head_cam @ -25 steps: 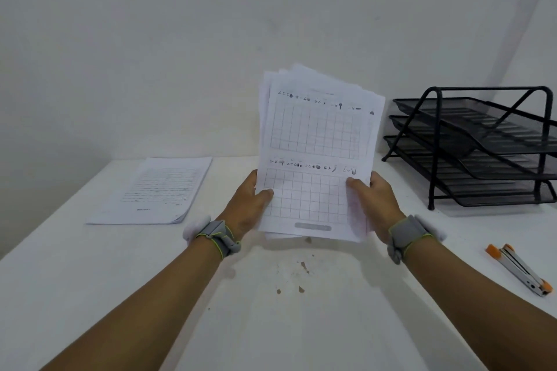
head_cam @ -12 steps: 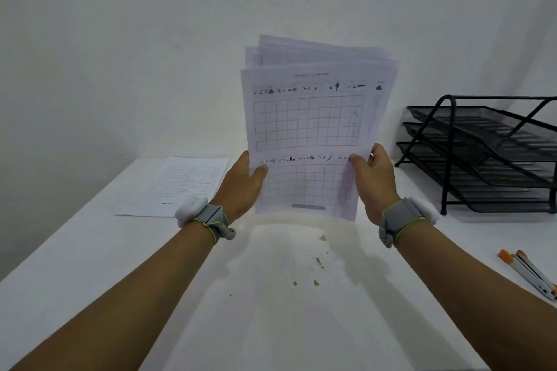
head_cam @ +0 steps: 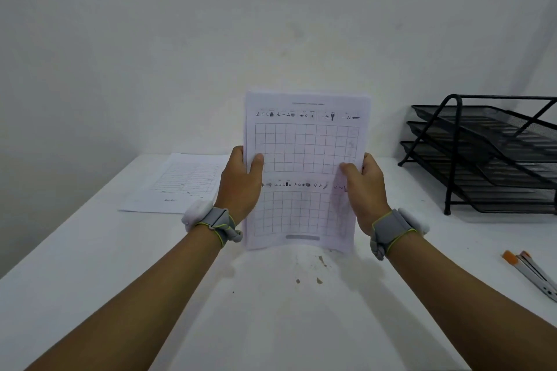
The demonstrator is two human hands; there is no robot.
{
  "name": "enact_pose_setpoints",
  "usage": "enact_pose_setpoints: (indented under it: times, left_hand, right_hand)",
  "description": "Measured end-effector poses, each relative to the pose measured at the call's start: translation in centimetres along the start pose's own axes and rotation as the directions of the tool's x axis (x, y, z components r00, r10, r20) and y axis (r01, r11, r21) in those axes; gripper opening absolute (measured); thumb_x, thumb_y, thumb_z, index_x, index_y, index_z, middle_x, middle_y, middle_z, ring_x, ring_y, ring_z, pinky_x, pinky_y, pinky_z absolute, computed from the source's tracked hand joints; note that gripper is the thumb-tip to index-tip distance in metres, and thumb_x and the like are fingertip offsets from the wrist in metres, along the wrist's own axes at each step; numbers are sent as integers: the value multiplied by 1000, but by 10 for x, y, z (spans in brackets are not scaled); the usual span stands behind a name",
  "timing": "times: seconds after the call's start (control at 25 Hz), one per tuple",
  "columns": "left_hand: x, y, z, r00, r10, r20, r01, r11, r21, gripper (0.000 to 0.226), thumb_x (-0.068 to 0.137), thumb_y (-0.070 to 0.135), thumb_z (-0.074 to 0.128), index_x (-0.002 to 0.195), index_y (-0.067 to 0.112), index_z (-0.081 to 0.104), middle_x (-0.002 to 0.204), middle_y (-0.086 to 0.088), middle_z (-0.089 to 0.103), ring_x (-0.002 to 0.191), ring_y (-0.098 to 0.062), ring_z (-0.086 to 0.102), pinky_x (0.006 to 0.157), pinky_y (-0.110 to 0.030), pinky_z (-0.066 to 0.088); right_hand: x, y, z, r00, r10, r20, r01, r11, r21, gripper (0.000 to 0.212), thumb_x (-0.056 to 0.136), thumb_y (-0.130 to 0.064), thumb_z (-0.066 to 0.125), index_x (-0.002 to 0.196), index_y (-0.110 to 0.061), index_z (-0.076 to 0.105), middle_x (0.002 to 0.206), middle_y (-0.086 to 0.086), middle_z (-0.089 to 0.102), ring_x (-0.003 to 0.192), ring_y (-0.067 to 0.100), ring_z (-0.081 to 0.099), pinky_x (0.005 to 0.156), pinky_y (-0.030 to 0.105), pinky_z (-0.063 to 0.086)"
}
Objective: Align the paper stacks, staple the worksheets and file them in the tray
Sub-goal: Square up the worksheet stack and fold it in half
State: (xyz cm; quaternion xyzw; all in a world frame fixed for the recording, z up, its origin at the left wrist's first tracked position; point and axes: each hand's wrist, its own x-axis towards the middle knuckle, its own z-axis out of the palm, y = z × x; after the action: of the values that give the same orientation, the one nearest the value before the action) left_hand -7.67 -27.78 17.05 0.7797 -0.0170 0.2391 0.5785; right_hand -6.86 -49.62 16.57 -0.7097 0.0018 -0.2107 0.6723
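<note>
Worksheet stack [head_cam: 304,166] upright, bottom edge on table [head_cam: 90,250], left of tray [head_cam: 488,156]. Left hand [head_cam: 239,187], right hand [head_cam: 366,190] pinching side edges. Loosen grip, tap square; stapler [head_cam: 533,274] right of stack.

The middle of the table [head_cam: 271,325] is being left open between the forearms, marked only by a few small brown specks [head_cam: 316,277]. Passage straight ahead is being blocked by the upright worksheet stack [head_cam: 304,166], which is being gripped at both side edges by the left hand [head_cam: 239,187] and the right hand [head_cam: 366,193]. The far left is being occupied by a flat paper stack [head_cam: 180,184], the far right by the black mesh tray rack [head_cam: 494,156], and the near right edge by a stapler [head_cam: 533,274].
</note>
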Motion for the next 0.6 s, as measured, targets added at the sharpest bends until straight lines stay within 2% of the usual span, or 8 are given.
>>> enact_pose_setpoints:
  times: [0.12, 0.24, 0.36, 0.48, 0.56, 0.6]
  left_hand:
    - [-4, -4, 2, 1000, -1, -4, 0, 999, -35, 17, 97, 38, 48, 107, 25, 52, 95, 14, 63, 86, -2, 61, 69, -20, 47]
    - [-9, -6, 7, 1000, 11, 5, -10, 999, -36, 18, 99, 37, 46, 114, 26, 50, 105, 10, 63, 96, -9, 61, 77, -22, 49]
    - [-7, 0, 6, 999, 39, -20, -40, 998, -48, 14, 101, 33, 44, 112, 28, 49, 102, 12, 62, 94, -6, 62, 73, -19, 49]
    - [-4, 3, 5, 996, 64, -55, -68, 995, -68, 14, 101, 31, 45, 112, 26, 49, 99, 14, 63, 89, -3, 63, 64, -10, 49]
    - [-9, -2, 5, 997, 52, -65, -57, 995, -81, 16, 100, 31, 47, 114, 24, 50, 104, 9, 64, 94, -7, 63, 71, -14, 52]
    - [-13, -7, 7, 998, 33, -60, -38, 996, -84, 19, 99, 31, 48, 116, 23, 50, 109, 5, 64, 98, -10, 63, 79, -21, 54]
  right_hand:
    - [-4, 2, 1, 1000, 15, 5, -15, 1000, 16, 12, 94, -19, 54, 100, -27, 60, 104, -8, 70, 93, 17, 66, 74, 32, 53]
    - [-6, 3, 2, 1000, 20, -6, -19, 1000, 19, 13, 95, -18, 53, 103, -25, 59, 103, -9, 69, 94, 16, 66, 73, 29, 52]
    - [-6, -2, 6, 1000, 6, -23, -5, 1000, 20, 14, 95, -17, 53, 107, -19, 59, 104, -7, 69, 94, 16, 66, 77, 32, 55]
    - [-6, -5, 9, 1000, -16, -22, 17, 999, 44, 16, 94, -18, 53, 109, -20, 59, 104, -9, 70, 92, 13, 67, 73, 27, 54]
    - [-10, 1, 10, 1000, -15, -11, 16, 998, 56, 17, 94, -18, 53, 109, -23, 59, 103, -12, 69, 91, 9, 66, 69, 22, 52]
    - [-13, 6, 9, 1000, -8, -6, 8, 999, 52, 17, 94, -18, 53, 109, -24, 58, 103, -13, 68, 92, 8, 65, 69, 20, 51]
